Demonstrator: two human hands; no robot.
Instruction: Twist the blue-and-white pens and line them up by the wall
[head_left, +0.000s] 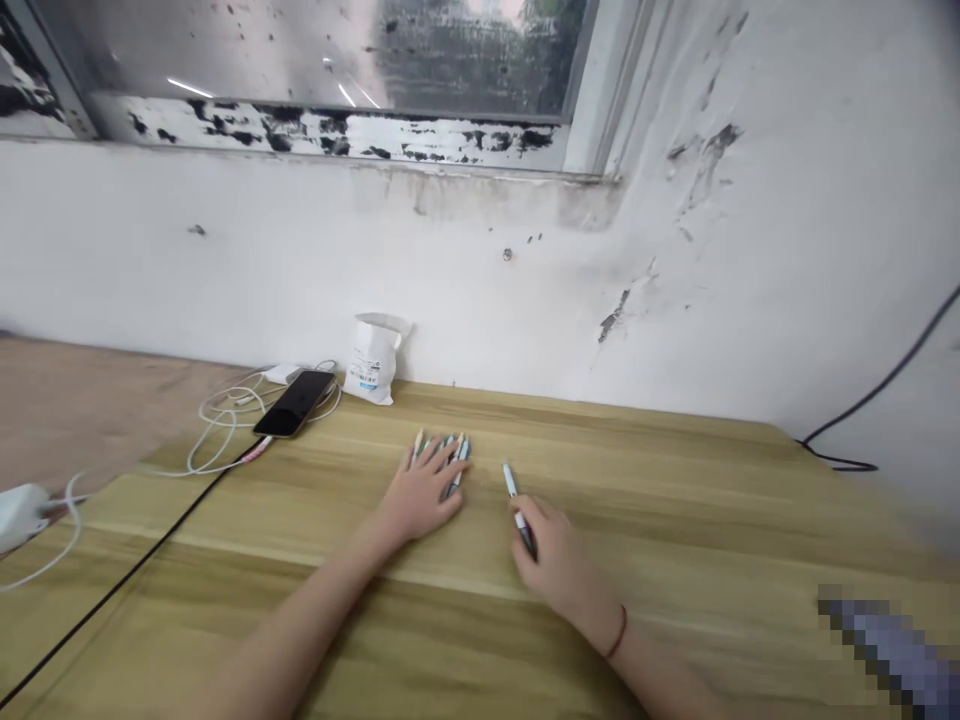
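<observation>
My left hand (425, 492) lies flat with its fingers spread over a row of several pens (464, 450). Their tips stick out past my fingers, and the rest of them is mostly covered. To the right, my right hand (559, 555) is closed round a single pen (511, 481), white and light blue at its far end and dark near my palm. This pen points away from me, low over the wooden table (675, 500); whether it touches the surface I cannot tell. A dark red cord circles my right wrist.
A black phone (295, 404) with a white cable (217, 463) lies at the left. Behind it is a white charger (282, 374). A white paper bag (373, 360) stands against the wall. One black cable (124, 578) crosses the table's left side. Another black cable (885, 385) hangs at the right.
</observation>
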